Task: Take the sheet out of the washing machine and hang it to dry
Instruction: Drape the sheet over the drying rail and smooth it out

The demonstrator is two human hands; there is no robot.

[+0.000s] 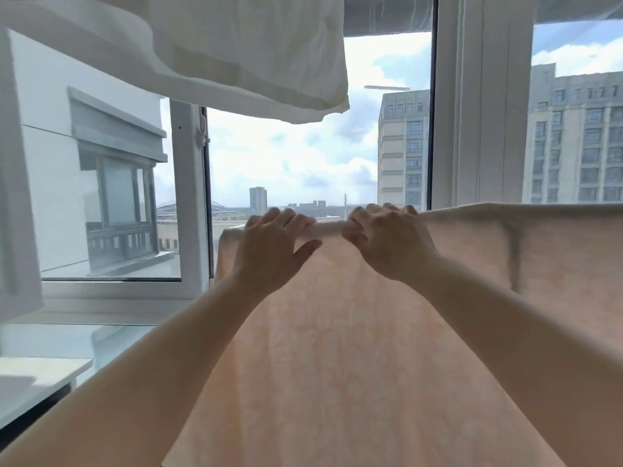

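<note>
A pale peach patterned sheet hangs draped over a horizontal rail at chest height, its top fold running from centre to the right edge. My left hand lies over the top fold near the sheet's left end, fingers hooked over the far side and thumb spread along the front. My right hand grips the rolled top edge just to the right, fingers curled round it. The rail itself is hidden under the cloth.
A white cloth hangs overhead at upper left. An open window sash stands at left, with a white frame post at right. A white ledge sits at lower left. Tall buildings show outside.
</note>
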